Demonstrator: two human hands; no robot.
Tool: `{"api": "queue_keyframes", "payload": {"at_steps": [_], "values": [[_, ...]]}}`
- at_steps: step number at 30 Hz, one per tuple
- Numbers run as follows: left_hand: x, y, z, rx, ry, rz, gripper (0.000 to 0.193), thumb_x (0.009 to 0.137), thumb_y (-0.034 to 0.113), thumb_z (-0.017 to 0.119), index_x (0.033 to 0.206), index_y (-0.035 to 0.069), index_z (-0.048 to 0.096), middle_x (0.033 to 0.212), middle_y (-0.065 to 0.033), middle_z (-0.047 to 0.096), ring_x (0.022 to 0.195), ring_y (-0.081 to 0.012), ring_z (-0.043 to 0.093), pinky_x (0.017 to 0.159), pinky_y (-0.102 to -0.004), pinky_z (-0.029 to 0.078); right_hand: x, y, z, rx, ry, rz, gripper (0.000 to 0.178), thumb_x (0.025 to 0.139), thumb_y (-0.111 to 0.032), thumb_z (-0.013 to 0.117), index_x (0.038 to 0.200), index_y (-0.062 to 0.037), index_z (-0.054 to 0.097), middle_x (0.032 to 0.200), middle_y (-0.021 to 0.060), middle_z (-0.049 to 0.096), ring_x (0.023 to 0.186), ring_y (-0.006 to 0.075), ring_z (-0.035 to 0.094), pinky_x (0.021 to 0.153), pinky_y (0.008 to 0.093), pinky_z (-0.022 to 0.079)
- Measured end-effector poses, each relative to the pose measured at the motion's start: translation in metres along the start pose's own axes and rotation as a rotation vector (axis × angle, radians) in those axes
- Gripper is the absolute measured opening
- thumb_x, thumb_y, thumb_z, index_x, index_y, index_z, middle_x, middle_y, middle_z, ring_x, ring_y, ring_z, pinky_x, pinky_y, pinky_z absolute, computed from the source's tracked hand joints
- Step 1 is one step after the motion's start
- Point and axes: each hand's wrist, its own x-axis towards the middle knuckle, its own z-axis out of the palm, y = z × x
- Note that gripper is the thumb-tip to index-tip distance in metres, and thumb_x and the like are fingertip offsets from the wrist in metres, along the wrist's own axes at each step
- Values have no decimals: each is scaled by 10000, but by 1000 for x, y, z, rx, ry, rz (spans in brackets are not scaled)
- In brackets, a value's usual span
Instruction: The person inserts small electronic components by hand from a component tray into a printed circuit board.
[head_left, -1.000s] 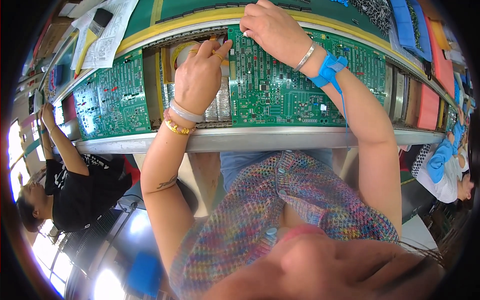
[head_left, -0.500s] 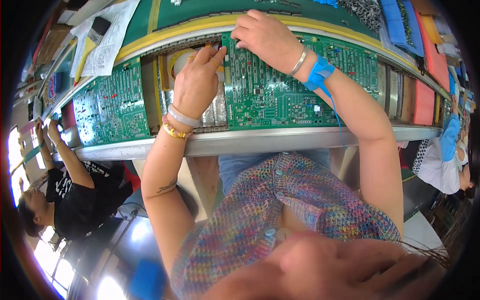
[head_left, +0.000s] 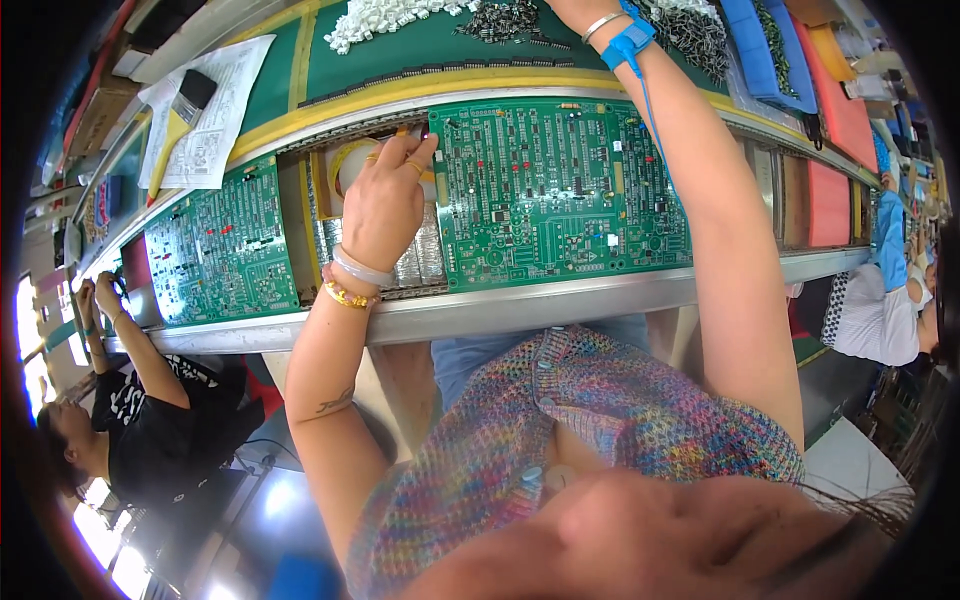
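Note:
A green circuit board (head_left: 540, 200) populated with small parts lies in the rail in front of me. My left hand (head_left: 385, 200) is at its upper left edge, fingers curled together. A small dark bit shows by the fingertips; I cannot make out what it is. Reaching to the far side, my right hand (head_left: 580, 10) is cut off by the top of the picture, so its fingers are hidden. It is nearest the piles of small parts: white connectors (head_left: 385, 20) and black components (head_left: 505, 22). A blue strap (head_left: 630, 45) circles the right wrist.
A second green board (head_left: 220, 245) sits further left in the rail (head_left: 480, 305). Beyond lie a yellow-handled brush (head_left: 180, 120) on paper sheets (head_left: 235, 85), a row of black chips (head_left: 430, 72) and a blue bin (head_left: 765, 50). A co-worker (head_left: 150, 420) works at left, another at far right.
My right hand has left the board's top edge and moved away to the far parts piles. My left hand stays at the board's upper left edge. The view has shifted, showing more of the far bench.

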Motion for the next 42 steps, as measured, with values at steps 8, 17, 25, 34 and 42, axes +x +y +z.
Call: {"api": "queue_keyframes", "payload": {"at_steps": [8,17,25,34,42], "values": [[-11,-4,-3,16,-9,-43,475,754,-63,527,1194,85,628,1062,-91,591,952,-304,576,814,-380,489,2,-30,8,-92,59,65,46,789,-101,607,807,-64,627,831,113,619,879,305,592,776,399,485],[34,-2,-10,-116,150,-14,184,819,137,661,993,88,695,953,-56,610,887,-276,587,749,-369,486,-45,-116,-56,513,-194,302,105,846,-95,605,932,-36,614,846,120,629,766,281,606,703,360,490],[47,-14,9,-179,140,44,84,801,126,685,854,65,708,867,-69,617,807,-266,614,695,-366,503,-90,-138,-63,491,-257,209,143,863,-135,625,985,-61,632,901,82,647,779,245,625,693,323,495],[48,-2,3,235,113,282,180,769,73,645,942,101,687,868,-34,564,851,-225,600,666,-325,525,-86,-136,-53,448,-293,193,130,842,-124,627,957,-63,631,881,95,644,834,289,616,744,364,496],[31,-5,-14,23,163,54,171,824,122,659,989,104,701,908,-39,616,814,-249,620,673,-338,507,-53,-136,-44,300,-275,64,48,760,-76,633,745,-31,635,790,95,543,846,274,511,764,365,445]]}}
